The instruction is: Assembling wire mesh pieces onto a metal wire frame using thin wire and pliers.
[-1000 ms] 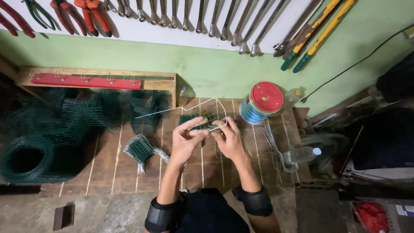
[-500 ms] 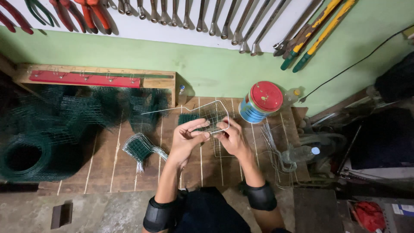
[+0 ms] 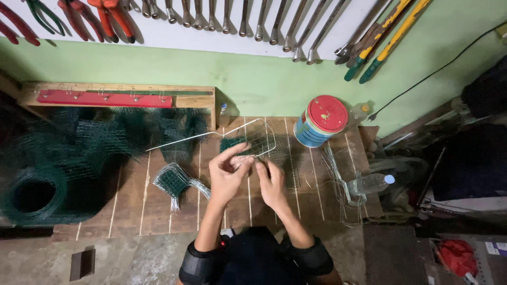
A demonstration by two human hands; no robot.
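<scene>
Little is changed since half a second ago: both hands are kept at the same spot on the bench, and the long wire end is seen swung slightly lower at its far tip. A small wire mesh piece (image 3: 252,143) is held at the middle of the slatted wooden bench (image 3: 132,195), its pale wire frame (image 3: 200,135) running out toward 10 o'clock. The left hand (image 3: 228,174) is closed on the near edge of the mesh, thumb and forefinger pinched together on a wire. The right hand (image 3: 272,184) is curled just beside it; whether its fingers are clamped on a strand cannot be told. A finished mesh bundle (image 3: 173,181) lies at 8 o'clock of the hands, a roll of green mesh (image 3: 37,195) well off at 9 o'clock, a red-lidded tin (image 3: 321,120) at 2 o'clock, loose wires (image 3: 338,174) and a plastic bottle (image 3: 369,183) at 3 o'clock. Bare fingers could be pricked by cut wire ends, and the long springy frame could whip loose if the pinch slips, or sweep the tin.
</scene>
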